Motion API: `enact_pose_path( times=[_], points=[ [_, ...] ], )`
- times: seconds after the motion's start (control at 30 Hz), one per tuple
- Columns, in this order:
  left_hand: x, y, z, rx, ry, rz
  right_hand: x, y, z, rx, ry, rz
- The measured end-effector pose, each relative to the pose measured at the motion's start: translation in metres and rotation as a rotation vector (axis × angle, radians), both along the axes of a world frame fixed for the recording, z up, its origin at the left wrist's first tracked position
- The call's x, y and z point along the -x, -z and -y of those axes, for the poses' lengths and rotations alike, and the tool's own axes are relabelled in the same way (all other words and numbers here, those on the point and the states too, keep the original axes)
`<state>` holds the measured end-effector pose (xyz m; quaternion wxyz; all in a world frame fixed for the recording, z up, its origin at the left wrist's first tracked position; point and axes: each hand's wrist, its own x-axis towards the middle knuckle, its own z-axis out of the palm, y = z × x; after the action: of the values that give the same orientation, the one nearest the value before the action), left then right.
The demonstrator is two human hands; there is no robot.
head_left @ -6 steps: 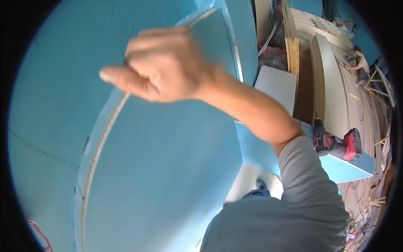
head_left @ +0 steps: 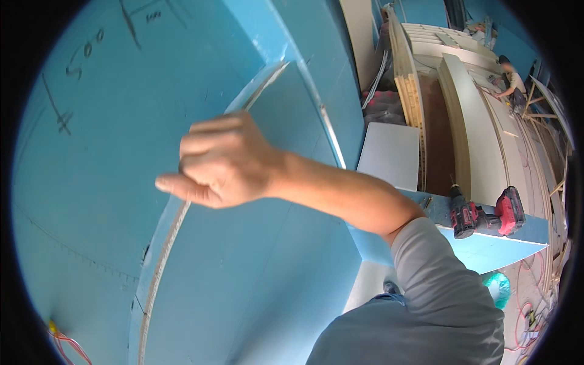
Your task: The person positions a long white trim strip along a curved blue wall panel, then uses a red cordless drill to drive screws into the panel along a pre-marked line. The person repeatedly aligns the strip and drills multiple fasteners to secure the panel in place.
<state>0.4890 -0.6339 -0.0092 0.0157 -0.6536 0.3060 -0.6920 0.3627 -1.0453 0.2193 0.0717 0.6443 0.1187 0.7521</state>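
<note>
A blue panel (head_left: 243,274) fills the middle, running beneath the right hand and out toward the person's body; the hand sits over its long curving edge, part way between the edge's far corner and the lower border of the view. The panel's face is smooth and mostly plain, with a soft shadow low down, while its raw edge strip (head_left: 157,274) shows pale, whitish and rough. Beyond that edge spreads another blue surface (head_left: 91,182), bearing dark handwritten marks. To the right, a blue ledge (head_left: 535,234) has a pale front edge. The right hand (head_left: 222,161) is curled into a fist, thumb sticking out leftward; I cannot tell whether the fingers close on anything. A black-and-red drill (head_left: 465,216) lies on the ledge, its red battery near the ledge's right corner.
</note>
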Motion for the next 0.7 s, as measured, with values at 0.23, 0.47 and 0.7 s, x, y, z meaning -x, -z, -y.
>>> enact_pose_path(
  times=[0.23,0.47,0.7],
  points=[
    [0.048,0.007,0.134,-0.448,1.335,-0.528,0.002,0.003,0.001,-0.018,-0.024,0.014],
    [0.045,0.006,0.132,-0.532,1.346,-0.541,0.008,0.008,0.004,-0.011,-0.056,0.073],
    [0.048,0.009,0.133,-0.506,1.198,-0.524,0.028,0.034,0.008,-0.213,-0.244,0.178]
  ],
)
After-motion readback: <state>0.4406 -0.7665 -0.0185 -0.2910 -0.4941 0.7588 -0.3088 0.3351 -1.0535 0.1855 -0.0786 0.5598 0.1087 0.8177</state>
